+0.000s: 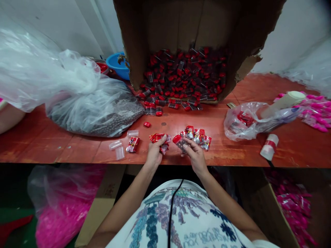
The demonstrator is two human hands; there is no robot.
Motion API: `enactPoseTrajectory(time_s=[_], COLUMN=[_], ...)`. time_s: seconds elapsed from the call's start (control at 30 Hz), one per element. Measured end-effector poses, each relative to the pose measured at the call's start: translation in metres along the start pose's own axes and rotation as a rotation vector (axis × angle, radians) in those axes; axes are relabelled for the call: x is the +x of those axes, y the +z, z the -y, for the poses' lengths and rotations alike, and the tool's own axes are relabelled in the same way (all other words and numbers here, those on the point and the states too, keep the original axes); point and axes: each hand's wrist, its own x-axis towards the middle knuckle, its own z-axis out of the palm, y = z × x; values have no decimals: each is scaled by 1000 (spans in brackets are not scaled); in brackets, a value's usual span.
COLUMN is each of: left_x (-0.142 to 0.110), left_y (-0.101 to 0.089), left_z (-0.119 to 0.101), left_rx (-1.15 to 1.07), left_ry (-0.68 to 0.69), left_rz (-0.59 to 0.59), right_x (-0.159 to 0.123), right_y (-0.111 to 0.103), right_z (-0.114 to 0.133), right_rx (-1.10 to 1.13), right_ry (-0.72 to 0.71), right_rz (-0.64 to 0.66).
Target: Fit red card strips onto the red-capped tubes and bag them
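My left hand (155, 153) is closed on several small red printed packets (159, 138) near the table's front edge. Between the fingers of my right hand (196, 154) is a small clear bottle with a red cap (178, 140), filled with dark beads and tilted toward the left hand. Behind that hand lie several red and silver packets (199, 135) on the table. To the left are a stack of red packets (132, 144), several clear tubes without caps (119, 152) and a loose red cap (147, 124).
An open cardboard box (245, 69) on its side spills many red-capped bottles (186, 75) onto the red table (85, 150). A plastic bag of dark beads (103, 110) stands left. At right are a bag with red packets (232, 125), a white roll (269, 146) and pink pieces (315, 112).
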Motion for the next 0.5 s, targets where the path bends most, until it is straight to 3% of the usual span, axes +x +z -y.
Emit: enactPoseTrajectory(time_s=[0.33, 0.5], left_x=[-4, -6], left_y=[1, -3], left_z=[9, 11], left_rx=[0, 99], left_ry=[-8, 83], left_rz=[41, 69], right_x=[-5, -5], right_y=[6, 5], right_z=[3, 3], right_rx=[-115, -69], right_ry=[-83, -36], right_rz=[-17, -41])
